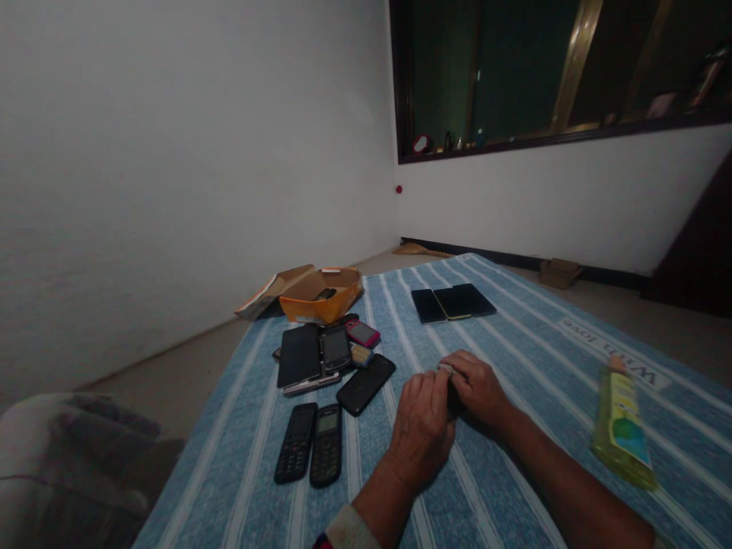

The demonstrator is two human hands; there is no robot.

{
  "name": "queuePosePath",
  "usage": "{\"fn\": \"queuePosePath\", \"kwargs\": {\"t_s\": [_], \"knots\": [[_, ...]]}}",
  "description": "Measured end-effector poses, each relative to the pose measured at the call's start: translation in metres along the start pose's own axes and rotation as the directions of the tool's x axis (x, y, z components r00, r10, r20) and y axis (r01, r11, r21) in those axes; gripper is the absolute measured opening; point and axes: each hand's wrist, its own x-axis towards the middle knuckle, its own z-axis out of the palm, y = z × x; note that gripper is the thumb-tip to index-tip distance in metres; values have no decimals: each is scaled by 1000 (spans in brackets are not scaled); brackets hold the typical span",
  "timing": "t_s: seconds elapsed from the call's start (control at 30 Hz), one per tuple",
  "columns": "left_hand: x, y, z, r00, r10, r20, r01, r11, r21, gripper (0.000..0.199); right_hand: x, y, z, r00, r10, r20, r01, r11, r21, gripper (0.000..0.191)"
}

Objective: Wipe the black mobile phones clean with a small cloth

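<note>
My left hand (422, 419) and my right hand (476, 387) are close together over the striped blue cloth (394, 473). Between them both hands grip a small dark object (454, 398), mostly hidden by the fingers. A bit of something pale shows at the fingertips. Left of my left hand lies a black smartphone (367, 384). Two black keypad phones (296, 442) lie side by side nearer the front. Behind them is a pile with a dark flat case (299, 355), a black phone (335, 348) and a pink phone (362, 333).
An open orange box (321, 307) with a dark phone inside stands at the back left. Flat black devices (454, 302) lie at the back middle. A yellow-green bottle (624, 435) lies at the right. A cardboard box (559, 273) is on the floor.
</note>
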Motion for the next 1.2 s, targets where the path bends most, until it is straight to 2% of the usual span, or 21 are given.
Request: {"fn": "queuePosePath", "kwargs": {"t_s": [0.1, 0.23, 0.33, 0.47, 0.67, 0.8, 0.9, 1.07, 1.2], "knots": [[0, -3, 1, 999, 13, -45, -13, 1000, -7, 67, 2, -1, -1, 978, 203, -38, -193, 963, 190, 28], [1, -7, 3, 986, -6, -168, 7, 1000, 7, 62, 1, -2, 3, 911, 413, -9, -367, 819, 442, 29], [2, -9, 4, 967, -26, -253, 36, 999, 38, 63, 0, -1, 8, 886, 463, 33, -397, 719, 570, 29], [2, -11, 5, 952, -86, -294, 98, 995, 29, 63, 0, -4, 13, 847, 530, 42, -413, 606, 680, 28], [4, -11, 5, 918, -146, -368, 167, 986, 24, 65, 1, -18, 12, 772, 629, 87, -449, 443, 776, 28], [6, -10, 4, 883, -217, -417, 240, 971, 3, 61, 0, -26, 13, 759, 642, 107, -433, 375, 820, 32], [7, -9, 4, 878, -231, -418, 249, 968, -13, 58, 1, -30, 11, 780, 619, 90, -413, 402, 817, 34], [7, -8, 7, 875, -246, -417, 268, 963, -6, 66, 3, -35, 4, 837, 541, -87, -333, 629, 703, 34], [8, -6, 9, 864, -259, -431, 281, 960, -14, 68, 2, -38, 0, 877, 454, -161, -277, 749, 602, 32]]}}
